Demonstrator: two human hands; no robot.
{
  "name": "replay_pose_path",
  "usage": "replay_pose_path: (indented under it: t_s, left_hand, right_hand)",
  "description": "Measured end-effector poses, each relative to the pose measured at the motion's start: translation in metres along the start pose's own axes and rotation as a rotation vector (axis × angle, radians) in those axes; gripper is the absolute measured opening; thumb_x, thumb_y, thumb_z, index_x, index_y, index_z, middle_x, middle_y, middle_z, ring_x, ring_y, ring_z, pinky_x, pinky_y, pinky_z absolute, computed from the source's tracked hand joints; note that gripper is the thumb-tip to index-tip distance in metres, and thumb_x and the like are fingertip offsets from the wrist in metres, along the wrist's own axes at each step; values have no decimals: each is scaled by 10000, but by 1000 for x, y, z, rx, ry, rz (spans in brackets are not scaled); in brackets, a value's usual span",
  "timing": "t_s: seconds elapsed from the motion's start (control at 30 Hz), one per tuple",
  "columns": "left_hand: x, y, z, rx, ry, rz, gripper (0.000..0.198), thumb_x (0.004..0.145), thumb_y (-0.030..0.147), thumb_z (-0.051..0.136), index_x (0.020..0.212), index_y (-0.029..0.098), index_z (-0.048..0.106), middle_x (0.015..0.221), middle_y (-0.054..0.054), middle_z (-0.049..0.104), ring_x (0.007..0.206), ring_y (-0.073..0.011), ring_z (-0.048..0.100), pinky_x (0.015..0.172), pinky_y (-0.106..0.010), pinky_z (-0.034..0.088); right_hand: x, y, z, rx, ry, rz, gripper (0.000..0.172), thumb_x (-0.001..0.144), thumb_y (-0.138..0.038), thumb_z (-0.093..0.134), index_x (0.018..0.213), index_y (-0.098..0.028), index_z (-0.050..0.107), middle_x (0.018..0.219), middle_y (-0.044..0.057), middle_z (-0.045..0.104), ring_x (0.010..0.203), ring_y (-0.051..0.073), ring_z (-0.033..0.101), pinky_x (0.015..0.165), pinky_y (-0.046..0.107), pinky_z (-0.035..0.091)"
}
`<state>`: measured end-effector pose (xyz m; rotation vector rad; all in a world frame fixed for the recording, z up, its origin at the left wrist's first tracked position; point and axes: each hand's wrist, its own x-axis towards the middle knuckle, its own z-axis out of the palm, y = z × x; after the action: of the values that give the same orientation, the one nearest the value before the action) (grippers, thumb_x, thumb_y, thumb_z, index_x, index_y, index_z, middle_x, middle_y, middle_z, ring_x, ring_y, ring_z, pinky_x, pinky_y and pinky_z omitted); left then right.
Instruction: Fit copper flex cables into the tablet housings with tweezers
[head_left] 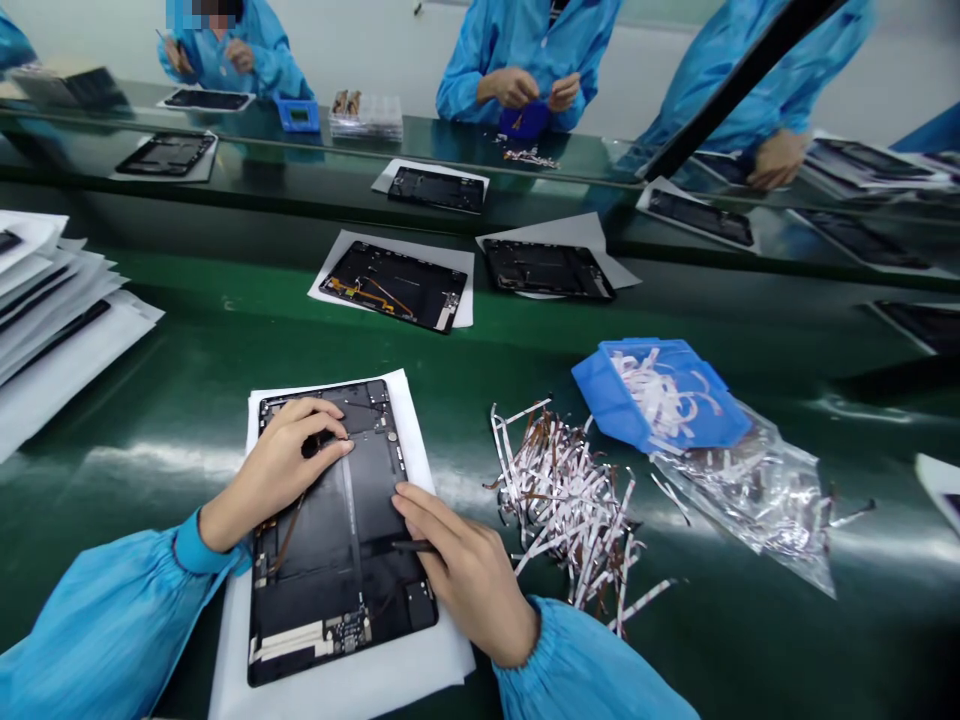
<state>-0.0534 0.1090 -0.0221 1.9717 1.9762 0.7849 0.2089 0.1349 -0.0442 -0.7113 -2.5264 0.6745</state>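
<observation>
A black tablet housing lies open side up on white paper sheets in front of me. Over its upper part is my left hand, thumb and forefinger pinched together near the top of a thin pale strip. Whatever is between those fingertips is too small to make out. My right hand rests at the housing's right edge, closed around a slim dark tool whose end points left over the housing. An orange-brown cable runs along the left side. A small circuit board sits at the bottom.
Right of the housing lies a pile of white flex strips. A blue bin holds more strips, beside a clear plastic bag. More housings lie on a raised shelf ahead. Stacked sheets stand left. Co-workers in blue sleeves sit opposite.
</observation>
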Motion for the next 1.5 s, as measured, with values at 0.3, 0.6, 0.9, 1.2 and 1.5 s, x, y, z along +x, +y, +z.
replay_pose_path:
  t_s: [0.3,0.6,0.9,1.2,1.5]
  left_hand:
    - [-3,1,4,39,29,-19,181,961,322,541,1108,221,570,1105,-46,621,1066,-232,568,947,-386,434]
    - [-3,1,-2,-19,123,-4,217,993,309,451,1136,223,590,1116,-37,664,1063,-193,603,955,-331,461]
    - [11,-46,-23,39,173,-146,246,922,409,521,949,206,657,1049,-78,688,1042,-276,595,958,-427,436]
    - [17,-46,-28,-5,186,-186,273,900,475,488,861,228,597,989,-58,674,973,-246,628,879,-367,473]
    - [15,10,-76,62,207,-170,282,939,511,465,889,246,550,825,11,636,789,-190,621,691,-272,465]
  right_hand:
    - [-13,-53,-2,-307,4,-355,366,1034,-165,339,1246,-141,637,1251,43,693,1188,260,568,1108,482,381]
    - [50,-25,11,-132,-158,-134,522,902,39,337,1359,-139,517,1371,45,609,1455,290,293,1202,642,153]
    - [72,-7,15,32,158,-50,575,801,50,368,1322,-136,528,1323,99,628,1387,250,414,1196,584,188]
    - [76,16,15,188,413,217,346,914,-107,432,1214,-155,599,1211,127,657,1163,233,586,1033,438,450]
    - [77,7,10,350,547,287,299,963,-192,419,1209,-171,589,1176,102,678,1083,209,643,946,359,516]
